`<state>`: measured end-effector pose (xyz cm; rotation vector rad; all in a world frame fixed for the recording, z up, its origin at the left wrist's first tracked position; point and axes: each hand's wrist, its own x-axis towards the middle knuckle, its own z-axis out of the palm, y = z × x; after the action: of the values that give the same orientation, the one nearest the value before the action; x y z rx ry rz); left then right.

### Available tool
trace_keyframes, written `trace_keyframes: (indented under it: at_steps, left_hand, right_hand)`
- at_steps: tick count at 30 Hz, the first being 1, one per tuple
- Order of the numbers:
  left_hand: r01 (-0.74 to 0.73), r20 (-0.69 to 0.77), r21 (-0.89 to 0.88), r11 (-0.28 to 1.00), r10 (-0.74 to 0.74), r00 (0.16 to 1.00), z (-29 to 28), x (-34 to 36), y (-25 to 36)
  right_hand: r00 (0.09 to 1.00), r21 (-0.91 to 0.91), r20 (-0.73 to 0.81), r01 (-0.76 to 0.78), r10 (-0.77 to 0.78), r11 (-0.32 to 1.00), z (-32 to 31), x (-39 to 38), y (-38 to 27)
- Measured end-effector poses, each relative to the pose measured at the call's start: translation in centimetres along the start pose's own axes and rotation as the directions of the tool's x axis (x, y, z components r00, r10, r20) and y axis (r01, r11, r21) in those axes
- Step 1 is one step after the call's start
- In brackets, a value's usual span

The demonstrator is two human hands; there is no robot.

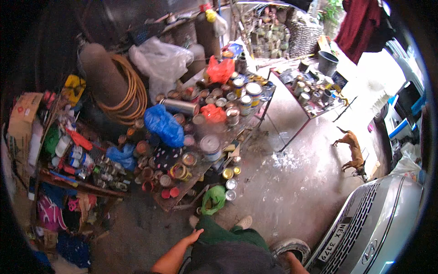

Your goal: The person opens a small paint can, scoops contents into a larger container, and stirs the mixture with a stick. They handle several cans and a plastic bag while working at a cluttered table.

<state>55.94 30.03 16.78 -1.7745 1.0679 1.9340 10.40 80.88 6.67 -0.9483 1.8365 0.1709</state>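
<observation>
- Green bag is lying on the floor at lower centre of the frame, just below the edge of the cluttered surface, and it is the thing nearest my left hand.
- I am seeing the left hand hanging at bottom centre, its grip loose and open, fingers spread, holding nothing.
- I am seeing only the right forearm at the bottom edge; the right hand's grip is lying outside the frame.
- Small tins are sitting on the floor just right of the bag.
- Brown dog is walking at right, near a silver car.
</observation>
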Motion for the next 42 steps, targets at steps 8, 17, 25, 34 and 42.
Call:
trace_keyframes:
  at_steps: [8,17,25,34,42]
  left_hand:
    - [-0.350,0.260,0.751,0.560,0.236,0.936,9.8,4.7,15.7]
    - [-0.437,0.425,0.767,0.470,0.138,0.894,21.5,5.8,27.1]
    - [-0.766,0.747,0.640,0.063,-0.288,0.600,24.8,10.6,37.1]
    - [-0.641,0.768,0.607,0.469,-0.137,0.626,27.1,12.1,58.7]
    - [-0.710,0.368,0.423,0.563,0.609,0.702,23.5,5.5,69.3]
  right_hand:
    - [0.857,0.839,0.047,-0.313,0.514,0.445,-4.6,-5.7,-4.9]
    - [0.909,0.958,-0.031,-0.093,0.416,0.273,-12.7,-0.9,-9.4]
    - [0.921,0.975,-0.043,-0.045,0.387,0.217,-26.2,5.8,-7.9]
    - [0.927,0.984,-0.019,-0.048,0.373,0.169,-43.1,13.9,-3.5]
    - [0.875,0.821,-0.312,0.053,0.370,0.568,-57.2,27.5,-1.0]
